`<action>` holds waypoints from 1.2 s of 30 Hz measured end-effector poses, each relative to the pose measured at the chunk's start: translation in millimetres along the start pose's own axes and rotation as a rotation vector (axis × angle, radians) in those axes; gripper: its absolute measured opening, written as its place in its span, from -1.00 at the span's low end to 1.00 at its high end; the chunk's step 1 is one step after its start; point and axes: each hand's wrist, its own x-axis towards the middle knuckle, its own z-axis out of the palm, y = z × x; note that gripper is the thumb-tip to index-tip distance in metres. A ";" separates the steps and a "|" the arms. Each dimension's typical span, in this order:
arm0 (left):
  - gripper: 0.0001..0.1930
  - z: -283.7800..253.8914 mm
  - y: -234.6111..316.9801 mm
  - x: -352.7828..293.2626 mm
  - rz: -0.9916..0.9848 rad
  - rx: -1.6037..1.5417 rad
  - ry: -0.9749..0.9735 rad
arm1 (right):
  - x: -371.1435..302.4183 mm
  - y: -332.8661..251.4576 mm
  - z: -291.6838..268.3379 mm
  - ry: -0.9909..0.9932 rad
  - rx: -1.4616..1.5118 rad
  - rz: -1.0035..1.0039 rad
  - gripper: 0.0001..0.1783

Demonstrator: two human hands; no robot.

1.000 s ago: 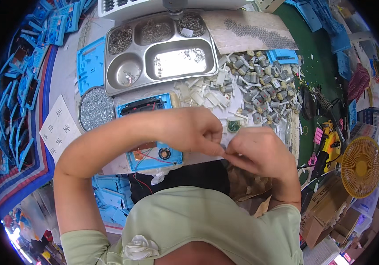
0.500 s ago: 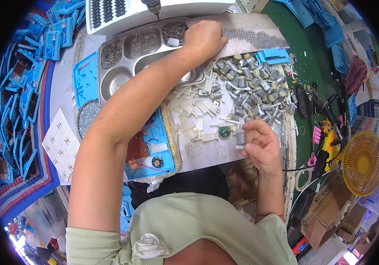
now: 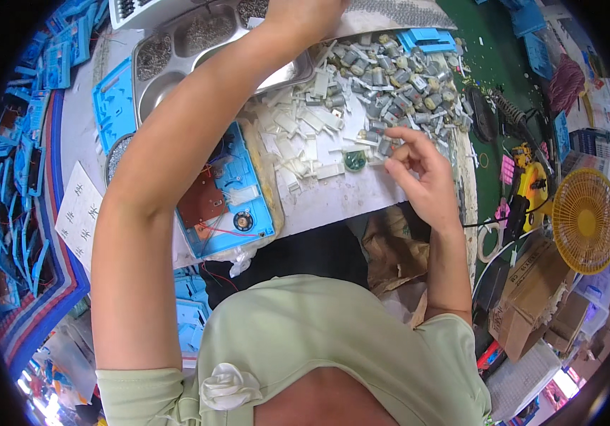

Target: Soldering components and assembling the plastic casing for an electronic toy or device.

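Note:
My left arm stretches far across the bench, and my left hand (image 3: 306, 18) is at the top edge of the view, over the corner of a board (image 3: 383, 18) with rows of small grey pieces. Its fingers are mostly hidden. My right hand (image 3: 424, 174) is at the near edge of a heap of small motors (image 3: 408, 89). Thumb and forefinger close about one small grey motor (image 3: 384, 147) with a white end piece. Beside it lies a round green part (image 3: 354, 161). Loose white plastic parts (image 3: 298, 138) are scattered to the left.
Left of centre, an opened blue casing (image 3: 252, 206) with wires and a round speaker rests on the bench. A steel compartment tray (image 3: 166, 89) of small metal parts stands behind my left arm. On the right are a yellow fan (image 3: 586, 221) and cardboard boxes (image 3: 532, 295).
The whole bench has shifted up in the view. My right hand has moved slightly farther from me, toward the motor heap, with the motor. My left hand is now partly cut off.

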 end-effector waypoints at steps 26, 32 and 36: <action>-0.79 -159.8 87.7 -259.0 -0.621 -0.849 -0.199 | -4.6 -43.3 76.9 -0.208 0.454 0.111 -0.48; -0.68 -167.4 81.8 -260.3 -0.681 -0.935 -0.221 | -2.0 -39.4 106.7 -0.384 0.690 0.318 -0.45; -0.67 -168.8 79.7 -263.3 -0.670 -0.921 -0.210 | 1.7 -41.4 110.9 -0.442 0.678 0.347 -0.45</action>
